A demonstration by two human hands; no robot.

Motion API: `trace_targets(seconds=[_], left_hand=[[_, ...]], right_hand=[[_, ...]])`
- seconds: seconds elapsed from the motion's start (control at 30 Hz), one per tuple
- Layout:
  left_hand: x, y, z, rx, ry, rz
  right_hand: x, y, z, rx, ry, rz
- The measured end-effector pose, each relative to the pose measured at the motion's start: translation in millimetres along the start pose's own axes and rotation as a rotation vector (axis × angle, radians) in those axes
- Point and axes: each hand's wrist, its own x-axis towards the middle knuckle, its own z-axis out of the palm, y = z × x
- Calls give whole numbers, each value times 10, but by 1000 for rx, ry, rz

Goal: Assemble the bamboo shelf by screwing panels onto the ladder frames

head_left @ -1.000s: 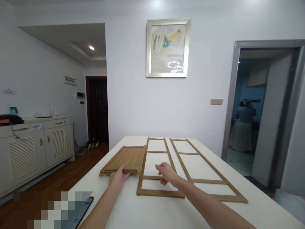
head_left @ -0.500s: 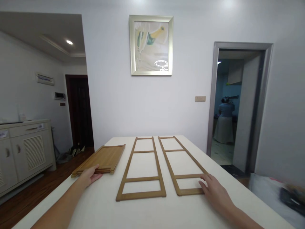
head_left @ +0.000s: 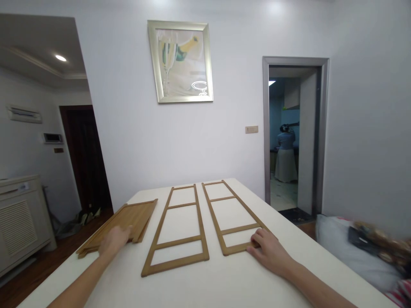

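Two ladder-like wooden frames lie flat on a white table (head_left: 180, 291), the left frame (head_left: 178, 241) and the right frame (head_left: 242, 230) side by side. At the near right corner of the right frame is my right hand (head_left: 265, 250), its fingers bent round the wood and hiding that corner. Left of the frames lies a small stack of wooden panels (head_left: 138, 216) with raised edge strips. My left hand (head_left: 114, 240) is over the near edge of this stack; its fingers are smeared by motion, so I cannot tell whether it grips a panel.
Beyond the table stands a white wall with a framed picture (head_left: 183, 62). A person (head_left: 285, 149) stands past the doorway at the right. A pale bag (head_left: 340, 244) with dark items lies right of the table. At the left is a louvred cabinet (head_left: 21, 226).
The view has turned to the right. My left hand has shifted from the stack's near right edge onto its top. My right hand has closed in on the right frame's near corner.
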Motion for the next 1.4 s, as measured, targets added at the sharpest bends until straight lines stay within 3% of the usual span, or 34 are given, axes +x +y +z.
trace_targets(seconds=[0.1,0.2,0.33,0.6,0.8,0.9,1.07,1.2,1.3,1.4], left_hand=[[-573,48,414,71,-162,178],[-1216,-55,749,122,-443,575],[-1710,-249,918,93,-502,660],[-1922,-301,917,125,-585,692],[-2036,-249,860,147,-628,674],[-2061,-200,824,166,-640,680],[-2089,-127,779,191,-651,676],[-2092,-108,770,201,-660,662],[-2087,-111,763,206,-665,681],[-2085,-118,754,191,-675,694]], right_hand=[[-29,-13,-17,15,10,-16],[-68,19,-50,20,6,24],[-240,159,-184,26,2,49],[-613,332,-423,-20,28,131],[-541,172,-395,-93,64,145],[-326,-110,-259,-53,135,120],[64,-864,147,48,88,15],[97,-1234,400,97,81,-90],[39,-1164,394,42,84,-156],[43,-886,258,-116,147,0]])
